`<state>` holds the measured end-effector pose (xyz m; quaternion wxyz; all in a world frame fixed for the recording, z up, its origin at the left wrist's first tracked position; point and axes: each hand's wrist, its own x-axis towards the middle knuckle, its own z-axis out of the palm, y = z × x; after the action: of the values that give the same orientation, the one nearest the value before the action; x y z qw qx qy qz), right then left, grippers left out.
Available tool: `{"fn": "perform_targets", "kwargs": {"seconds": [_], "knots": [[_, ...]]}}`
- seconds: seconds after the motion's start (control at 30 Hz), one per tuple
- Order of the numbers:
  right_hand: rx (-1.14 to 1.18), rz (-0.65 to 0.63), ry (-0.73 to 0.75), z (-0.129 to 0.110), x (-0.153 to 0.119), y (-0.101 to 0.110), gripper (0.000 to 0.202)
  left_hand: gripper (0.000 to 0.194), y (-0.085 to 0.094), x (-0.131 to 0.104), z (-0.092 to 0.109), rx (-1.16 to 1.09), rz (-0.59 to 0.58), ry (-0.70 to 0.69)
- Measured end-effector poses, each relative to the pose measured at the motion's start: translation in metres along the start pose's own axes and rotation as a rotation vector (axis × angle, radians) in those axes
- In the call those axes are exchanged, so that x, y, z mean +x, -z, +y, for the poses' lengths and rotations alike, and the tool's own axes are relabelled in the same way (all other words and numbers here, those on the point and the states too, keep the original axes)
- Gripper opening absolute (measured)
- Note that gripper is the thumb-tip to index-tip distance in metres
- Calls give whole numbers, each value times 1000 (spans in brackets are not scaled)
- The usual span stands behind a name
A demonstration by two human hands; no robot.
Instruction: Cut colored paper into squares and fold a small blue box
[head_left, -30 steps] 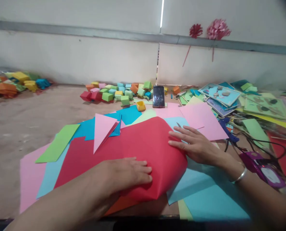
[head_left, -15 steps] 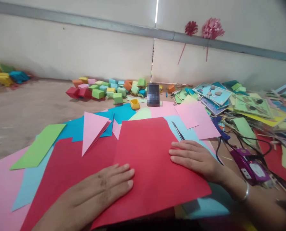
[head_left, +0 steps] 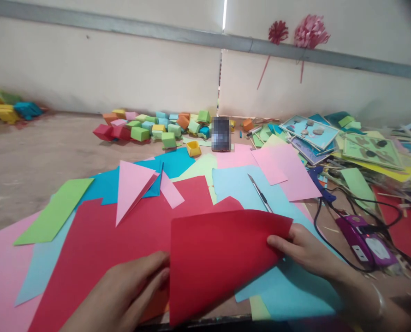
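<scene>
A red paper sheet (head_left: 219,258) is lifted and curved in front of me, its right end raised off the pile. My right hand (head_left: 302,249) pinches that end, thumb on the near face and fingers partly hidden behind. At the sheet's left edge, my left hand (head_left: 129,286) has its fingers close together, the tips meeting the edge and partly hidden by it. Beneath lies a larger red sheet (head_left: 115,244) with a folded pink paper (head_left: 132,184) on top. A craft knife (head_left: 259,192) rests on light blue paper (head_left: 229,182) beyond my right hand.
Several small paper boxes (head_left: 140,133) line the wall, near a propped phone (head_left: 221,134). To the right are a blue glue gun (head_left: 321,184), a purple power strip (head_left: 364,242) with black cables, and stacked cards (head_left: 311,131). Green paper (head_left: 55,212) lies at left.
The red sheet lay flat under both open hands. Now its right end is lifted in my right hand, and my left hand has shifted to its left edge. More light blue paper shows.
</scene>
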<state>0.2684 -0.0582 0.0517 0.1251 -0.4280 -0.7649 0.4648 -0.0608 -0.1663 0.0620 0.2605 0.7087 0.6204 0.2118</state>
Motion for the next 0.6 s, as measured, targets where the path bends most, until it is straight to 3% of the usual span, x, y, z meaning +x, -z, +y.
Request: {"fn": "perform_targets", "kwargs": {"seconds": [0.07, 0.13, 0.27, 0.4, 0.5, 0.6], "knots": [[-23, 11, 18, -1, 0, -3, 38, 36, -1, 6, -3, 125, 138, 9], [-73, -29, 130, -4, -1, -5, 31, 37, -7, 8, -9, 223, 236, 6], [-177, -154, 339, -9, -5, -8, 32, 36, -28, -1, -23, 248, 235, -22], [-232, -186, 178, -11, -5, -8, 22, 51, -41, -7, -31, 283, 221, -11], [-276, -191, 14, -16, -2, -5, 15, 56, -37, 6, -32, 334, 214, -36], [-292, -248, 0, -23, 3, -1, 19, 52, -29, 25, -32, 278, 120, -25]]}}
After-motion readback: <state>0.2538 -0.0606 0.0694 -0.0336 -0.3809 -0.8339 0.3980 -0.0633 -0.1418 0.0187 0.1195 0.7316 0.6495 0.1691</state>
